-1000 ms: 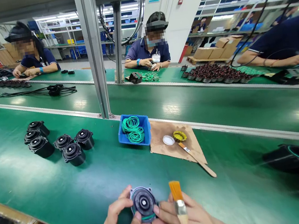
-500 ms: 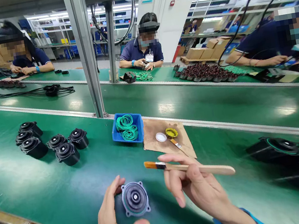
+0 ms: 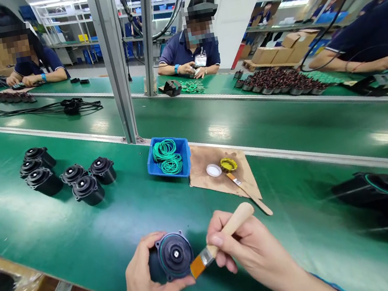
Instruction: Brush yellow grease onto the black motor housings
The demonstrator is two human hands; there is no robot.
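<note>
A round black housing (image 3: 175, 255) with a green ring round its top stands on the green table in front of me. My left hand (image 3: 145, 278) is curved round its left side, fingers behind and thumb along the near edge, gripping it. In my right hand (image 3: 232, 243) is a wooden-handled brush (image 3: 208, 256), held between thumb and fingers. Its orange bristles point down to the left, by the housing's lower right edge and close to my left thumb.
Several black housings (image 3: 87, 189) stand at the left, others (image 3: 387, 187) at the right. A blue bin (image 3: 151, 166) holds green rings. On brown cardboard (image 3: 204, 183) lie a yellow-rimmed pot (image 3: 228, 164), a white lid (image 3: 213, 170) and a second brush (image 3: 249, 190). People sit across a metal post (image 3: 113, 64).
My left hand has closed in on the housing. My right hand has turned the brush, bringing its bristles down and left to the housing's edge. The view has shifted slightly.
</note>
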